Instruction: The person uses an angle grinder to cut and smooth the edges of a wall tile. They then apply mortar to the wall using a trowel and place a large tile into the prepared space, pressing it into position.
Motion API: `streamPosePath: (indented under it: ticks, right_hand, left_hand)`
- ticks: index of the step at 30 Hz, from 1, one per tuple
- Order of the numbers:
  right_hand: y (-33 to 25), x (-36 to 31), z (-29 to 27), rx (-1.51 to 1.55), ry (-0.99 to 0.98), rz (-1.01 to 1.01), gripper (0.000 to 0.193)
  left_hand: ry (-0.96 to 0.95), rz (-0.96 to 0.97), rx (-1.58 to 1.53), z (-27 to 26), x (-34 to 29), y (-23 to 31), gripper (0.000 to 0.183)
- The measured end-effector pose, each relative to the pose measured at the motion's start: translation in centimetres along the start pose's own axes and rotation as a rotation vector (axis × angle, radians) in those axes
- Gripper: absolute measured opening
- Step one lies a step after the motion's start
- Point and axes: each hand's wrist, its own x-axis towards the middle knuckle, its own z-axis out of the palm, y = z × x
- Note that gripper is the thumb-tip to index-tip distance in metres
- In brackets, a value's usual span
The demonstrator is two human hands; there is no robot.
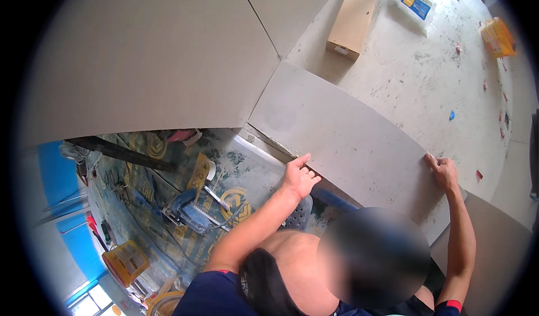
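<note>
A long grey tile (342, 133) lies before me, its corner meeting larger grey tiles (168, 52) at the upper left. My left hand (300, 176) is at the tile's near edge, fingers curled in against it and thumb stretched out. Below that edge runs a rough, grimy gap (272, 142). Over at the right, my right hand (445, 173) grips the tile's far edge, fingertips on the top face. What the fingers do underneath is hidden. A dark, blurred round shape (373, 257) covers the tile's near right part.
Beyond the tile, a cardboard box (353, 18), a clear plastic container (415, 4) and an orange bucket (497, 38) stand on the dusty floor. Lower left, a blue corded power tool (193, 212) rests on printed floor sheeting, near a yellow bucket (126, 262) and a dark bar (123, 152).
</note>
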Motion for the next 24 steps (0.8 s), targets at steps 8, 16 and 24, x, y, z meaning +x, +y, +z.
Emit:
streamPosePath:
  ticks: [8,16,24]
  right_hand:
    - [-1.0,-3.2,-2.5,-0.094,0.028,-0.007,0.072]
    - [-5.4,-7.8,-5.2,-0.065,0.067,0.055,0.076]
    - [-5.9,-13.2,-5.6,-0.219,0.129,0.07,0.08]
  left_hand:
    - [-0.111,0.002,0.081,-1.4,1.1,-0.2,0.053]
    - [-0.049,-0.016,0.127,-1.6,0.2,0.8,0.047]
    - [-0.085,-0.135,0.187,-2.2,-1.0,2.3,0.052]
